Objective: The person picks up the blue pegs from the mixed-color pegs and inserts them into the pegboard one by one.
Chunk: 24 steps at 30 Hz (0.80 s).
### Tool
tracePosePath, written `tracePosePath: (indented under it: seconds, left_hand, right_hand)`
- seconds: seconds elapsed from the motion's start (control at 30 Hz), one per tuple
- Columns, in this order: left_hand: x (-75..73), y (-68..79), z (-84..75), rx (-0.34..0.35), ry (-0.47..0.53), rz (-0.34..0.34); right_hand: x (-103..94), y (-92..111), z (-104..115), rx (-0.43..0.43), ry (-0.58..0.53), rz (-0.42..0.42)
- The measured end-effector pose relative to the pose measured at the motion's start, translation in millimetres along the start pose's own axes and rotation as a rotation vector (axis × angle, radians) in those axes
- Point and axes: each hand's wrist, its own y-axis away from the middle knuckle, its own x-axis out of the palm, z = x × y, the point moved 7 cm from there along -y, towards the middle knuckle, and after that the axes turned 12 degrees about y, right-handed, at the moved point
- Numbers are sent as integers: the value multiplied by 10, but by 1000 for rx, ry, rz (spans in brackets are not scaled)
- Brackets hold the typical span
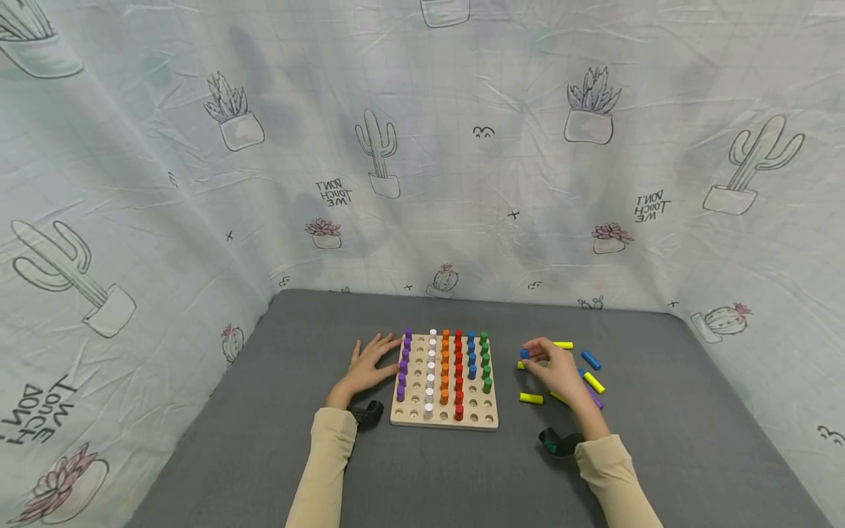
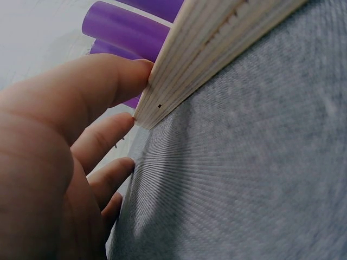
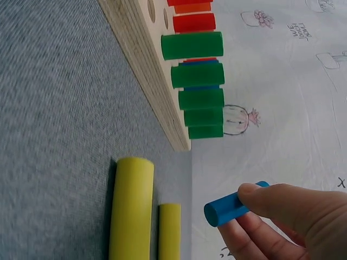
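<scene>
A wooden pegboard stands on the grey table with columns of purple, white, orange, red, blue and green pegs upright in its holes. My left hand rests at its left side, fingers spread. In the left wrist view the thumb touches the board's edge beside the purple pegs. To the right of the board, my right hand pinches a blue peg between thumb and fingers, held above the table. Several holes in the purple, blue and green columns and one whole column beside the purple are bare.
Loose yellow pegs lie around and under the right hand. A loose blue peg and a partly covered purple peg lie farther right. A patterned cloth hangs behind the table.
</scene>
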Motion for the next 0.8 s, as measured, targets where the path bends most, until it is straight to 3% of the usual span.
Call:
tracePosePath:
  seconds: [0.3,0.8]
  left_hand:
    - [-3,-3,2,1,2,0]
    - [-2,-9,3,-5,1,3]
  right_hand:
    - [74,-21,78,-37,-5,-24]
    - [148,-36,255,-65,-31,8]
